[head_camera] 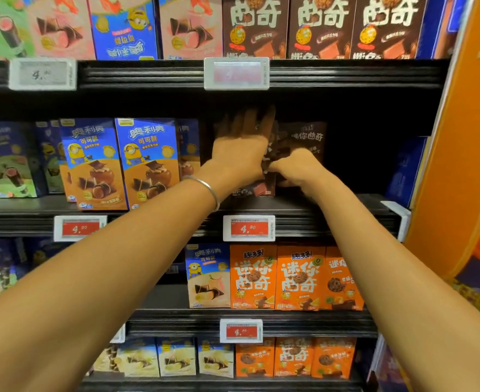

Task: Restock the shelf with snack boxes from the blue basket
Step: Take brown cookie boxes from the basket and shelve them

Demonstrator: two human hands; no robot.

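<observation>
Both my arms reach into the middle shelf [318, 210]. My left hand [241, 145] lies flat, fingers spread, against the front of a dark brown snack box [264, 188] standing upright in the shelf's shadowed bay. My right hand [295, 168] grips the same box at its right edge, lower down. Another brown box [306, 137] stands just behind and to the right. The blue basket is not in view.
Blue and orange Minion boxes [148, 165] stand left of the brown ones. Orange cookie boxes [298, 278] fill the shelf below, brown boxes [320, 26] the shelf above. Right of my hands the bay is dark with free room. An orange panel [459, 137] bounds the right side.
</observation>
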